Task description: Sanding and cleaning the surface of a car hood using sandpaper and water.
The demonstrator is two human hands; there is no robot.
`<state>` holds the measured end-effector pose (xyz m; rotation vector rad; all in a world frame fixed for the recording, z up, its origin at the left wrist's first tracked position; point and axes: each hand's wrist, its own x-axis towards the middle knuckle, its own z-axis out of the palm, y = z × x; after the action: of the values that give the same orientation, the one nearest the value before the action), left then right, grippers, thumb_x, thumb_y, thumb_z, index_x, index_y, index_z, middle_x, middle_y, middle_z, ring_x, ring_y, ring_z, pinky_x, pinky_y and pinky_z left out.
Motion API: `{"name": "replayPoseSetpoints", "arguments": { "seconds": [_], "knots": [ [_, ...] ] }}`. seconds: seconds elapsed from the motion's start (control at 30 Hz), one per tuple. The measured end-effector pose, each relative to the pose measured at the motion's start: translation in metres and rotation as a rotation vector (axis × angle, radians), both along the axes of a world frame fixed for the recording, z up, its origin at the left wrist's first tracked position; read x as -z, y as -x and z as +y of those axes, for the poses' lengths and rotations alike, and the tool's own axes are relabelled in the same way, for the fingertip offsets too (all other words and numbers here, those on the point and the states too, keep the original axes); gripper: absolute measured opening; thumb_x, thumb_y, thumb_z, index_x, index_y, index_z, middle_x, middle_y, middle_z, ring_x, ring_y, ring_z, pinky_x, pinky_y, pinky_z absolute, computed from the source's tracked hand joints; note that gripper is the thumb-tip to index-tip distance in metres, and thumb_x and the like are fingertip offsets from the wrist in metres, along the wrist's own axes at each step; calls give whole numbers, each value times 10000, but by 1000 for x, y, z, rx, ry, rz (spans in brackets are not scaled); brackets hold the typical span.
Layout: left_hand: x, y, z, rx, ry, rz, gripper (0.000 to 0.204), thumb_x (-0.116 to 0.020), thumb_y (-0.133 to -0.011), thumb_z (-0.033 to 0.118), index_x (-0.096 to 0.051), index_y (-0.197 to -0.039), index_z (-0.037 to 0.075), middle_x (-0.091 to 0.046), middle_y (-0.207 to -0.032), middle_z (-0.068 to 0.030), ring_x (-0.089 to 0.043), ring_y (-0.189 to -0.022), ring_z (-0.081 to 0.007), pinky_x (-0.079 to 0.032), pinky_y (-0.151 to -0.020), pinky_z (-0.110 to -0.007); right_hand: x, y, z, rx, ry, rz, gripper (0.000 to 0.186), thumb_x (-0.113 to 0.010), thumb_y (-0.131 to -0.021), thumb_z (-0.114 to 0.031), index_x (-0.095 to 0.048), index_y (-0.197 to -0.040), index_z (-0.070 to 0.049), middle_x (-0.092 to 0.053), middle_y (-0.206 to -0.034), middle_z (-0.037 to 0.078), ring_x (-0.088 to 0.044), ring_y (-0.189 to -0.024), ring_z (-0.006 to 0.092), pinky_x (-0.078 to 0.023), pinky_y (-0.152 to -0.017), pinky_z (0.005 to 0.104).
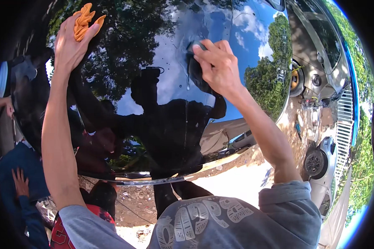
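Observation:
A glossy black car panel [166, 137] fills the middle of the view, mirroring trees, sky and a dark figure. Toward its far left, my left hand [68, 52] grips a crumpled orange cloth [82, 25], its fingers partly behind the folds. My right hand [221, 68] is closed around a small dark greenish block [194, 45], pressed to the panel right of centre. Much of that block is covered by my fingers, so its exact kind is unclear. Wet smears and droplets surround it, and a thin trickle [188, 81] runs down the panel from there.
At the left, other people stand close to the panel: one in a dark blue top [20, 170], another in red [62, 230]. Silver cars [320, 50] are parked on the right, near a loose wheel [316, 163]. The panel's near edge [149, 181] curves before my body.

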<state>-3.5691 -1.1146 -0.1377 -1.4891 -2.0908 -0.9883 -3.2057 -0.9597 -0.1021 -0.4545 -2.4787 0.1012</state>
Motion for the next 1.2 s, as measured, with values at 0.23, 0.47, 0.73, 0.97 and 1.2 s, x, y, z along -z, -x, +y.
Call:
{"name": "replayPoseSetpoints", "arguments": {
  "seconds": [0.23, 0.47, 0.73, 0.97, 1.2],
  "knots": [
    [5, 2, 1, 15, -35, 14, 634, -698, -898, 526, -570, -1334, 84, -613, -1292, -179, -612, -1170, -367, -493, -983, -436, -16, -12, 11, -41, -67, -123, 166, -674, -831, -31, -769, -967, -42, -734, -1048, 102, -597, -830, 298, -519, -787, 382],
    [9, 0, 3, -67, 0, 51, 626, -646, -952, 508, -539, -1355, 41, -604, -1299, -184, -602, -1185, -345, -471, -1008, -411, -25, -16, 26, -225, -93, -184, 232, -693, -794, 16, -735, -1018, -27, -715, -1025, 89, -573, -846, 305, -502, -783, 401],
    [22, -132, -52, -429, 51, -46, 523, -700, -894, 491, -589, -1264, 139, -489, -1480, -127, -475, -1361, -340, -231, -1146, -639, -36, -10, 52, -467, -129, -320, 261, -701, -769, 3, -734, -1025, -31, -678, -1047, 87, -531, -815, 309, -492, -774, 397],
    [38, -271, -81, -580, 88, -120, 491, -714, -891, 413, -591, -1249, 100, -418, -1518, -191, -327, -1440, -442, -195, -1160, -642, -31, 2, 58, -599, -246, -155, 194, -689, -810, -32, -752, -993, -43, -678, -922, 106, -564, -832, 321, -510, -771, 403],
    [22, -378, -58, -830, 19, -414, 480, -855, -752, 379, -641, -1073, 95, -478, -1210, -186, -428, -1076, -413, -361, -922, -553, -73, 21, 56, -701, -139, -22, 191, -701, -837, -82, -773, -1014, -79, -746, -988, 123, -620, -861, 319, -528, -802, 391]
  ]
}}
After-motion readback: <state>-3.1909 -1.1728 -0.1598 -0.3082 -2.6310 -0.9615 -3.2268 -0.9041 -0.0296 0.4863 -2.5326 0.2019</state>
